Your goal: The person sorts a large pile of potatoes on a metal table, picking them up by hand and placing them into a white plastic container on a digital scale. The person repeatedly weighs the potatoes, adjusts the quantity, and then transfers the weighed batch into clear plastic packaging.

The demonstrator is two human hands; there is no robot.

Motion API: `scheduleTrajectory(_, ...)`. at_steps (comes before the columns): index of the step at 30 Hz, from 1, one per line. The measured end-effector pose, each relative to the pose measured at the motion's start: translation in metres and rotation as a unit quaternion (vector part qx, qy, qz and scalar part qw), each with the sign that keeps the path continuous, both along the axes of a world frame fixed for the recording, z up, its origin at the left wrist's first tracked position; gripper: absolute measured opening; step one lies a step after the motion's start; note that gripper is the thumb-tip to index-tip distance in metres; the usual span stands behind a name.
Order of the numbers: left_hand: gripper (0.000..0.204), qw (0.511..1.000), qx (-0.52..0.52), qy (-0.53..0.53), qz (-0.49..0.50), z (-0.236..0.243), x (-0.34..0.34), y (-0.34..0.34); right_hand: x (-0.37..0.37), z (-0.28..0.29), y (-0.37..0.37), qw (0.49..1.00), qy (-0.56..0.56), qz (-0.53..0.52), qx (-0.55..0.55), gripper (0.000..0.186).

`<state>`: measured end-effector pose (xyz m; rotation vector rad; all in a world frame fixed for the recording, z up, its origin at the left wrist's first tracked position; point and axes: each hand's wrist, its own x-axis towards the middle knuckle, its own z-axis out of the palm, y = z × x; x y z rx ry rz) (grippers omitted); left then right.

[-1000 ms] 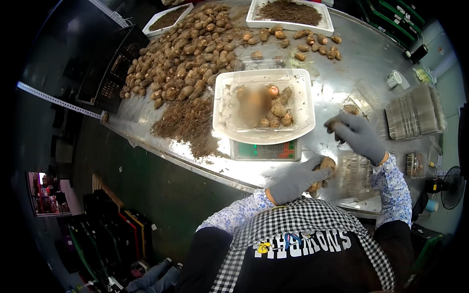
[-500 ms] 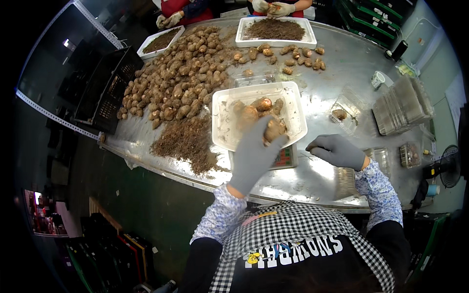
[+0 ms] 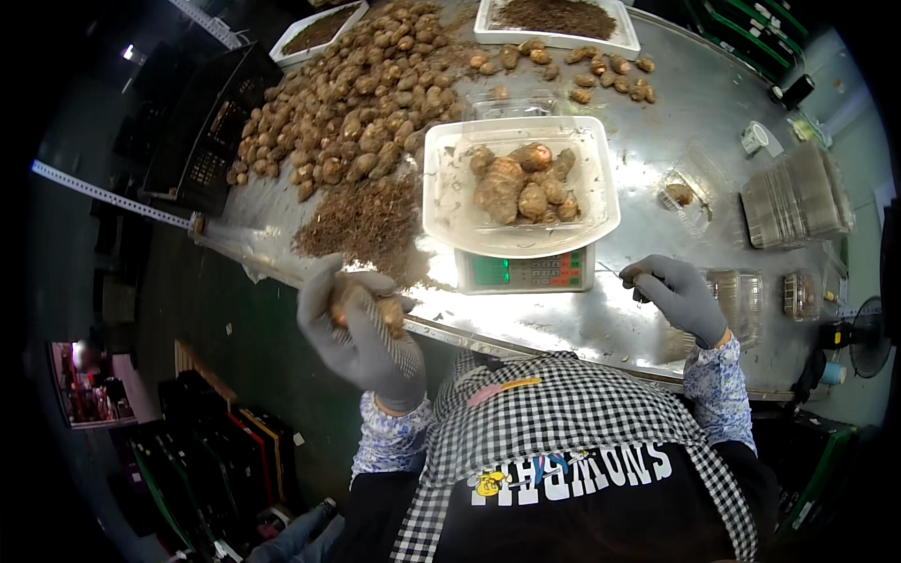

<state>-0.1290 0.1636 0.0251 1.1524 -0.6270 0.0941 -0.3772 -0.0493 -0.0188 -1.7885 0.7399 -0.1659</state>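
Observation:
My left hand (image 3: 361, 328), in a grey glove, is closed around a brown taro (image 3: 388, 314) just off the table's front edge. Fingers partly cover it, so I cannot tell whether it is one piece or more. Several taros (image 3: 532, 200) lie in a white plastic basin (image 3: 448, 235), which sits on a digital scale (image 3: 526, 270) with a lit green display. Right of the scale, my gloved right hand (image 3: 671, 293) is closed on a small dark tool with a thin tip; its kind is not plain.
A large taro heap (image 3: 366, 103) and loose brown soil (image 3: 361, 220) cover the table's left side, beside a black crate (image 3: 202, 141). Clear plastic boxes (image 3: 798, 197) are stacked at right, near an open box (image 3: 690, 202) with one taro. White trays (image 3: 627, 38) stand at the back.
My left hand has moved from inside the basin to the near left, taking taro with it. The basin's taros and the scale display now show uncovered. The co-workers' hands have left the view.

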Motion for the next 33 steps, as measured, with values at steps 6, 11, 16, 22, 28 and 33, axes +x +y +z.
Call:
scheduleTrajectory(6,0.027,0.979,0.113,0.167,0.026,-0.043,-0.002,0.023,0.010,-0.016,0.012,0.996,0.052,0.071,-0.008,0.027)
scheduleTrajectory(11,0.029,0.967,0.112,0.228,0.009,-0.046,-0.010,0.020,0.018,-0.015,0.014,0.993,0.067,0.092,-0.012,0.028)
scheduleTrajectory(16,0.032,0.976,0.186,0.107,-0.044,-0.066,0.003,0.024,0.022,-0.016,0.017,0.989,0.065,0.124,-0.046,0.028)
scheduleTrajectory(22,0.047,0.738,-0.070,0.525,-0.419,-0.059,0.005,0.006,0.031,-0.022,0.021,0.993,0.016,0.109,-0.033,0.027)
scheduleTrajectory(28,0.047,0.796,0.006,0.431,-0.425,-0.062,-0.003,-0.015,0.056,0.008,0.031,0.992,-0.123,-0.002,0.025,0.022)
scheduleTrajectory(33,0.044,0.872,0.199,0.231,-0.383,-0.039,-0.014,-0.029,0.056,0.004,0.028,0.970,-0.175,0.059,-0.155,0.019)
